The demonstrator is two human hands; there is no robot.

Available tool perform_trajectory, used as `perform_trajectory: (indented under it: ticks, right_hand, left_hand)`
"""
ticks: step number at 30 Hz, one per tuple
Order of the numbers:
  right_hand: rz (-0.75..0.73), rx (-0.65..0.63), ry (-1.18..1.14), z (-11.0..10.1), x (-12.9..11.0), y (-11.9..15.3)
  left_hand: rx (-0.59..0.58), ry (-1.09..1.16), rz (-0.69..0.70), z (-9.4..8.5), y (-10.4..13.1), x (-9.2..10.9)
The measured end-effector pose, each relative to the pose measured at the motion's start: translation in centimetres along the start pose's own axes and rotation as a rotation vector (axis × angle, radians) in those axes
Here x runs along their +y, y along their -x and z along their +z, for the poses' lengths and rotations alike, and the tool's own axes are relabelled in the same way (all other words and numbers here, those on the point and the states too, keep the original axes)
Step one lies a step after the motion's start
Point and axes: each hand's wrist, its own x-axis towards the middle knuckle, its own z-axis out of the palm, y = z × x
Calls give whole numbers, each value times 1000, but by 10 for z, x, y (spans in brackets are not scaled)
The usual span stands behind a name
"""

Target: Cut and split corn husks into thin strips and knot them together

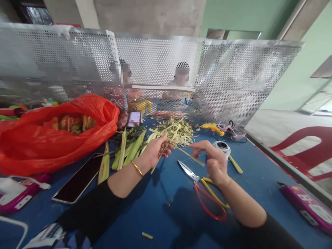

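My left hand [158, 149], with a gold bangle at the wrist, is closed on thin, pale green husk strips [190, 156]. The strips cross in its fingers, one reaching right and another hanging down. My right hand [212, 159] hovers to the right, its fingers bent and pointing left. Whatever lies in its fingers is too small or hidden to make out. A faint thread runs beneath it. Below lie scissors [194, 176] with one red and one yellow handle, blades apart. A spool of white thread [222, 148] rests behind the right hand.
A pile of shredded strips [181, 129] lies ahead, with whole green husks [132, 148] to its left. A red plastic bag [59, 152] and a phone [79, 180] lie left. A yellow glue gun [212, 128] and purple power strip [306, 204] lie right. A perforated metal screen [160, 58] stands behind.
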Motion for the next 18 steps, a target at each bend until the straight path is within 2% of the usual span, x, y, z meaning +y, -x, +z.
perform_trajectory:
  ticks: [2,4,6,8,12,14,16,18]
  right_hand:
    - [168,153,-154,-10,-3,-7]
    - [303,219,-169,-17,-4,-16]
    - [400,150,-55,-17,-5,-26]
    - [438,0,72,-11,-4,-35]
    - [528,-286,241,14,0,-45]
    - [599,-410,242,25,4,-45]
    - [638,-406,166,32,9,-44]
    - [647,-298,88,37,14,-40]
  left_hand:
    - [1,-21,11,-2,0,2]
    - [9,-80,57,-2,-1,0]
    - [8,-181,100,1,0,-5]
    - [-32,-309,136,5,1,-10]
    - [-182,-593,261,11,5,-18]
    - [-219,-714,327,10,6,-20]
    - [-216,-779,357,9,5,-21]
    - [-202,-809,370,7,4,-21]
